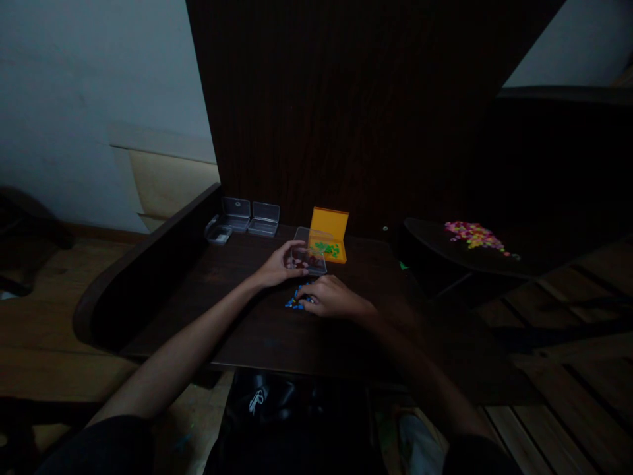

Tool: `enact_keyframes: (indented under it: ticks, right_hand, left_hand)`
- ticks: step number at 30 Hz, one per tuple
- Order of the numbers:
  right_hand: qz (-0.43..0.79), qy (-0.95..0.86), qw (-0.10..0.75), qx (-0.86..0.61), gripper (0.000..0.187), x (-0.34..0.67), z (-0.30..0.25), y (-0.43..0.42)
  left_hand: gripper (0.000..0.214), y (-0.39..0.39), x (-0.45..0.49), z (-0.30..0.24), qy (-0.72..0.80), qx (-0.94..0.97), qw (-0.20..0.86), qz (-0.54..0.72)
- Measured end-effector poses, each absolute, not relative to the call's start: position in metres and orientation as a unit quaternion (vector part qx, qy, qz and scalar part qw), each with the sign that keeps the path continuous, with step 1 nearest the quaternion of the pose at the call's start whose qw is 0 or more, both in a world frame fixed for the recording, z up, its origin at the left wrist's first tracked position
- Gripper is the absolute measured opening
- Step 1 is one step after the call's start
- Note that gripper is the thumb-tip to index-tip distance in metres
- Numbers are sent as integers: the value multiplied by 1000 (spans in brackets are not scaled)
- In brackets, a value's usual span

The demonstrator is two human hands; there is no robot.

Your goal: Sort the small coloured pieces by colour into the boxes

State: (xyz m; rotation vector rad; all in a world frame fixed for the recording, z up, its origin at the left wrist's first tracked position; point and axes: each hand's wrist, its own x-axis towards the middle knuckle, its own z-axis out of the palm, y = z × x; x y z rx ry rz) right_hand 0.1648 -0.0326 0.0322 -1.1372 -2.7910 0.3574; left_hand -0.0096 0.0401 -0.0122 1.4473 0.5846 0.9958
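Note:
My left hand (281, 264) grips the near left side of a small clear plastic box (310, 254) on the dark wooden table (257, 330); its fingers curl round the box. My right hand (329, 297) lies with fingers curled over a little heap of blue pieces (295, 302) just in front of the box. What the right fingers pinch is hidden. Behind the clear box stands an open yellow box (330, 231) with green pieces (327, 249) in it.
Two or three clear lidded boxes (247, 218) sit at the table's back left by its raised rim (148, 257). A dark tray (445, 254) at the right carries a heap of pink and yellow pieces (472, 234). A dark wooden panel rises behind.

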Motion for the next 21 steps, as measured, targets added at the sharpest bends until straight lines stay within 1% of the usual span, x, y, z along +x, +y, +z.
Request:
enact_keyframes:
  ticks: [3,7,13,21]
  right_hand:
    - [98,-918,5,-383,23,157,21,-33]
    - [99,-911,-13,-400,24,154,13,-31]
    - [129,-895,-18,-426,21,154,15,-30]
    - [183,-892,-7,-413,19,157,15,-26]
  left_hand:
    - [75,42,-11,-13,262,621,598,433]
    - [76,42,-12,-13,276,623,593,430]
    - [74,41,-11,-14,272,621,595,432]
    - [74,37,-12,-9,280,617,600,426]
